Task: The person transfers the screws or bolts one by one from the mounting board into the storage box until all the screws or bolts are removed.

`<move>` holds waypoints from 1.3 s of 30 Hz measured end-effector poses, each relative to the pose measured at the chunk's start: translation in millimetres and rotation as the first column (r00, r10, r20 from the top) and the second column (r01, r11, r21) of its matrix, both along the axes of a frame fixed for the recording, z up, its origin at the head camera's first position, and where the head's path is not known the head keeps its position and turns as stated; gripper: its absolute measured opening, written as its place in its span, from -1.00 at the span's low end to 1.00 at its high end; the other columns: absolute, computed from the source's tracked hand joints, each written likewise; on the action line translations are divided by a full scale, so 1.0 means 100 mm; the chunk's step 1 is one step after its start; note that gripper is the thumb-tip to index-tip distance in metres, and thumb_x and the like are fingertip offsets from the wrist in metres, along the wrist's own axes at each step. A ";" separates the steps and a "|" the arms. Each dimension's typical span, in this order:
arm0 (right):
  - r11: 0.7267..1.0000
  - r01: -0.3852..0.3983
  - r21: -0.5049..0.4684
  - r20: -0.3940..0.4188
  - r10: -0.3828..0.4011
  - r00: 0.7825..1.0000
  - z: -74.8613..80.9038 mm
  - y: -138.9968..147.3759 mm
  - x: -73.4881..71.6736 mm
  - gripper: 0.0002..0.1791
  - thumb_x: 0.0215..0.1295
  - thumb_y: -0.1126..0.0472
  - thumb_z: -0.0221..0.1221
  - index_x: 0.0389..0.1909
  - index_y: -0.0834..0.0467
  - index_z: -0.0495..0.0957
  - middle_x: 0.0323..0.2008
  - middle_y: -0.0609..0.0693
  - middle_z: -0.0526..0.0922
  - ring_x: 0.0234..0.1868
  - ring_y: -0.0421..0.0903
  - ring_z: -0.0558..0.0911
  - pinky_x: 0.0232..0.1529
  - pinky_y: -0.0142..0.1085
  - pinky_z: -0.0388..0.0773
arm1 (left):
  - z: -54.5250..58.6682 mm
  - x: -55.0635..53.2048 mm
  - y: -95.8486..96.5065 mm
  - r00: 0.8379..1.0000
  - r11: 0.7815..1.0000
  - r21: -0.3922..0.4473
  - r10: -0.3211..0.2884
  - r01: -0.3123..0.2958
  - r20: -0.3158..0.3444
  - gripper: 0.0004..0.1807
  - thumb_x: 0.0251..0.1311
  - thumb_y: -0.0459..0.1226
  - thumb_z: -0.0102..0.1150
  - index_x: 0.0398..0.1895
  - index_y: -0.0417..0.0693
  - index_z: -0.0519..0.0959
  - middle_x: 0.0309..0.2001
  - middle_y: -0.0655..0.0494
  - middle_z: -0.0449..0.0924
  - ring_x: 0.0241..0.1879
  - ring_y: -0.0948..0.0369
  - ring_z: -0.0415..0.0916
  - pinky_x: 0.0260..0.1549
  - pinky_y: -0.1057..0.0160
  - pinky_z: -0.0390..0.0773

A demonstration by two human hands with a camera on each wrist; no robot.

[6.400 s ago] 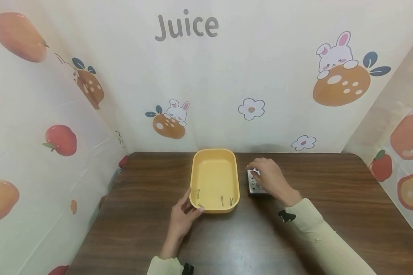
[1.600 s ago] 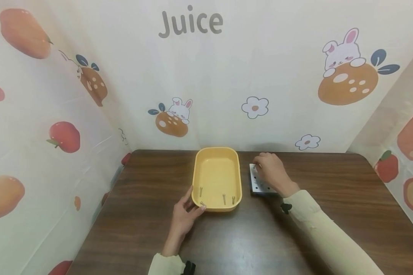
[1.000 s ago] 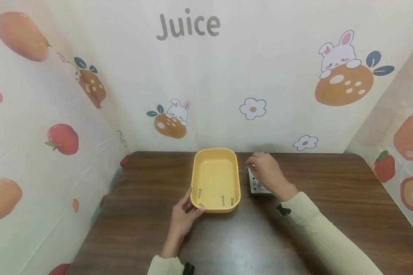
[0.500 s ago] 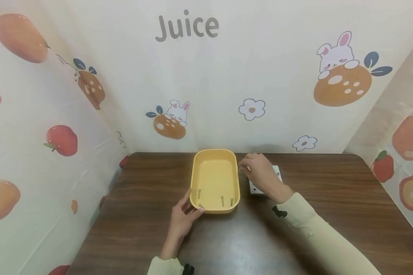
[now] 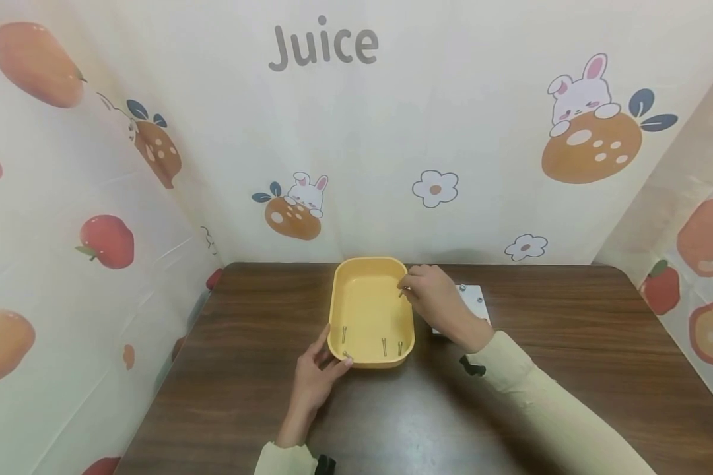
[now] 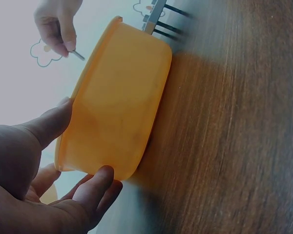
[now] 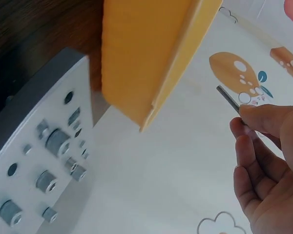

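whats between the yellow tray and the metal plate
A strip of brown tabletop, with the right hand above part of it; the head view shows this.

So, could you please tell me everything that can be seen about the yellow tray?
The yellow tray is deep and open-topped, with rounded corners and smooth walls that look like plastic. It stands upright on the brown table, longer from near to far than across. Four small metal screws lie inside, towards the near end. The left hand holds its near-left corner, thumb at the rim and fingers against the outer wall. The right hand appears not to touch it.
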State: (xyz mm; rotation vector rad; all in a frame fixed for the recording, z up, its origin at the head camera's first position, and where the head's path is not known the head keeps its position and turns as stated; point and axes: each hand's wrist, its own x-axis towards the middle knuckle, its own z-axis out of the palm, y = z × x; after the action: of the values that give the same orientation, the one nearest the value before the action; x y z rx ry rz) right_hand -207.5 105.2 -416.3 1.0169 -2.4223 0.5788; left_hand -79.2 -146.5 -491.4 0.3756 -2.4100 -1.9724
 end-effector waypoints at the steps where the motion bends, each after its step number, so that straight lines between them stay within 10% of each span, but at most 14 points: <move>1: 1.000 -0.002 0.004 -0.003 0.002 1.000 0.01 -0.02 0.00 -0.84 0.12 0.52 0.43 -0.31 0.25 0.79 -0.32 0.07 0.77 -0.25 0.07 0.71 -0.14 -0.06 0.69 | 0.00 0.00 0.00 1.000 1.000 -0.002 0.000 0.000 0.001 -0.02 0.12 -0.38 0.57 0.62 -0.05 0.30 0.58 -0.43 0.14 0.42 -0.29 0.39 0.26 0.02 0.63; 39: 0.995 -0.083 0.059 0.054 0.080 0.995 0.03 -0.49 0.03 -0.81 0.14 0.50 0.40 -0.30 0.17 0.81 -0.35 0.00 0.75 -0.28 -0.02 0.71 -0.14 -0.20 0.73 | 0.00 0.00 -0.01 1.000 1.000 0.015 -0.012 0.012 -0.019 -0.04 0.15 -0.38 0.56 0.63 -0.04 0.30 0.56 -0.50 0.11 0.42 -0.29 0.40 0.22 0.11 0.65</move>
State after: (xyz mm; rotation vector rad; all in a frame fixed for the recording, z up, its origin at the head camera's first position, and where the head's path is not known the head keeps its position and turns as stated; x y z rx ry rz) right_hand -204.1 56.3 -413.8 1.1437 -2.4668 0.5684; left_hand -79.6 -147.5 -491.3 0.3420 -2.3932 -1.9913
